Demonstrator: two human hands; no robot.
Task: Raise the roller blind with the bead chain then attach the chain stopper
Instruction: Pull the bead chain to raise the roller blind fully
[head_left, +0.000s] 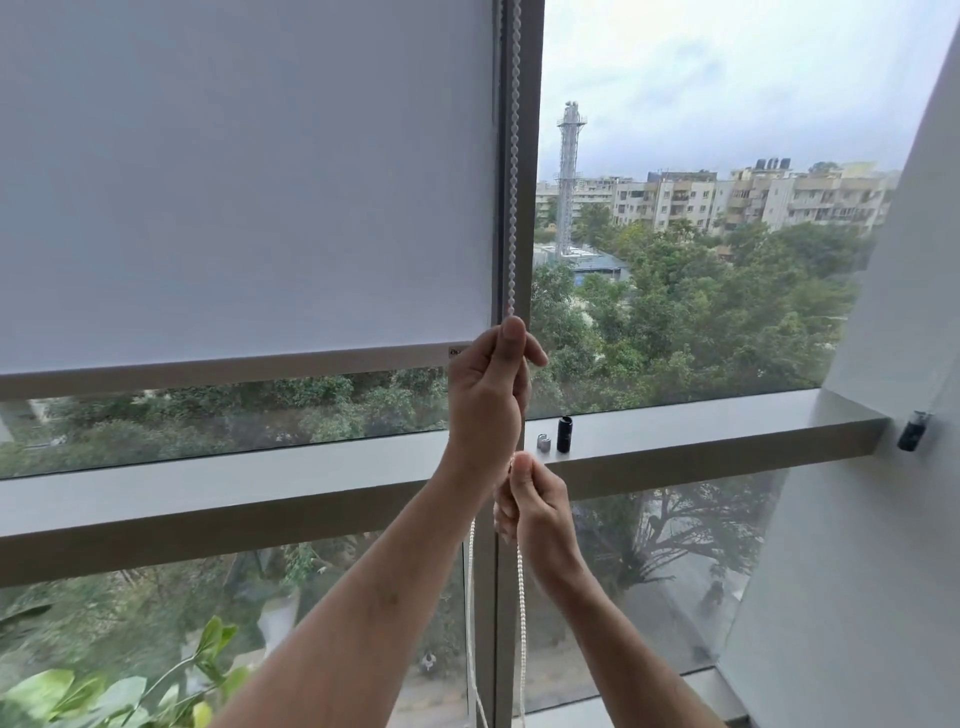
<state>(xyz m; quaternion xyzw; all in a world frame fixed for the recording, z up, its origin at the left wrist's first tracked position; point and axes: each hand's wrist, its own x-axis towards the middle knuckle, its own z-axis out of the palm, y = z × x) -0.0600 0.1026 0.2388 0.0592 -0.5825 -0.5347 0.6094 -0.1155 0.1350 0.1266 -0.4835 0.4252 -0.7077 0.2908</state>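
— Where's the chain?
— The chain (515, 156) runs vertically along the mullion (524, 130). The right hand (540, 512), nearest, pinches it low, and the left hand (488, 395) pinches it higher, at the blind's bottom edge.
— And the blind?
— The blind (244, 176) hangs partly lowered, its bottom bar (223, 371) horizontal.
— Anything on the sill?
— A black cylinder (564, 434) stands upright on the sill (701, 423), two small grey pieces (543, 442) beside it.

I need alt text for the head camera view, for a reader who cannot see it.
Two bare hands grip a white bead chain beside a half-lowered white roller blind, the left hand above the right hand. A small black cylinder and a small grey clip stand on the grey window ledge.
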